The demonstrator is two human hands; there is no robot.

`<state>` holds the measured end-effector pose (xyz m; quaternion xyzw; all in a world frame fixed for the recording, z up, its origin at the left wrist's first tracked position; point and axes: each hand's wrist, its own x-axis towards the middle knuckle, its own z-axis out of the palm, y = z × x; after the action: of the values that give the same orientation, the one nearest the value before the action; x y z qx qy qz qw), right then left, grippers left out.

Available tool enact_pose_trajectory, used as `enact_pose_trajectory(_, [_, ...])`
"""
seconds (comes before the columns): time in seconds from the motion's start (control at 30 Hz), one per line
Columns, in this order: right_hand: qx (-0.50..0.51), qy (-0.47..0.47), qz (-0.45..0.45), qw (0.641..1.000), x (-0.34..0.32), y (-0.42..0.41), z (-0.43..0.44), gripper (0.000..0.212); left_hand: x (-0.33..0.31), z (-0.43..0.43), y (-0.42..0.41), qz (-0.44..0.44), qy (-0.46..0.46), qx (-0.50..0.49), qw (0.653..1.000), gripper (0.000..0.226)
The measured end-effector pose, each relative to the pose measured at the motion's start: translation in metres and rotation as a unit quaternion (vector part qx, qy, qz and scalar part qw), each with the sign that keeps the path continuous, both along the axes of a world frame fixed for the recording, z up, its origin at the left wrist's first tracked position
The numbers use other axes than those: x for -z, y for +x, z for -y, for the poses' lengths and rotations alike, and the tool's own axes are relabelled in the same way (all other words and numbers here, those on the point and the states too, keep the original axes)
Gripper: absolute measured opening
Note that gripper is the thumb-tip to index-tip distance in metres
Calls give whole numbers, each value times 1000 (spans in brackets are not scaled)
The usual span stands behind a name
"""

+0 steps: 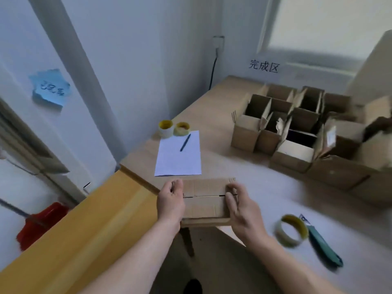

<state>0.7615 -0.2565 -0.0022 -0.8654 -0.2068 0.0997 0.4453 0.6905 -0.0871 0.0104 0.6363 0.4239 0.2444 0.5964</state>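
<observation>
A small cardboard box [204, 201] sits between the two hands at the near edge of the bench [244, 172], its top flaps folded down so that their seam runs across from one hand to the other. The left hand [170, 201] grips the box's left end, its fingers [175, 185] curled over the far corner. The right hand [241, 209] grips the right end in the same way, fingers [230, 188] curled against the far right corner and the palm along the side. The box's top face lies bare between the two hands. I cannot tell whether the box rests on the bench or is held just clear of it. Just beyond the box lies a white sheet of paper [178, 160] with a dark pen [185, 142] on it, and two rolls of tape [165, 128] stand side by side at the sheet's far edge. To the right of the right hand, a third tape roll [292, 230] lies touching a teal utility knife [323, 247]. A cluster of open cardboard cartons [286, 126] fills the far right of the bench. A blue note [49, 89] is stuck on the wall at left.
</observation>
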Motion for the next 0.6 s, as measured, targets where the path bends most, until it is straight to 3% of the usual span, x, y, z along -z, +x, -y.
enact_pose_trajectory(0.33, [70,-77,-51,993,34,90,3,13,44,-21,124,-75,-2,177,981,21])
enact_pose_trajectory(0.6, [98,-68,-30,992,38,130,2,13,71,-23,177,-91,42,230,968,22])
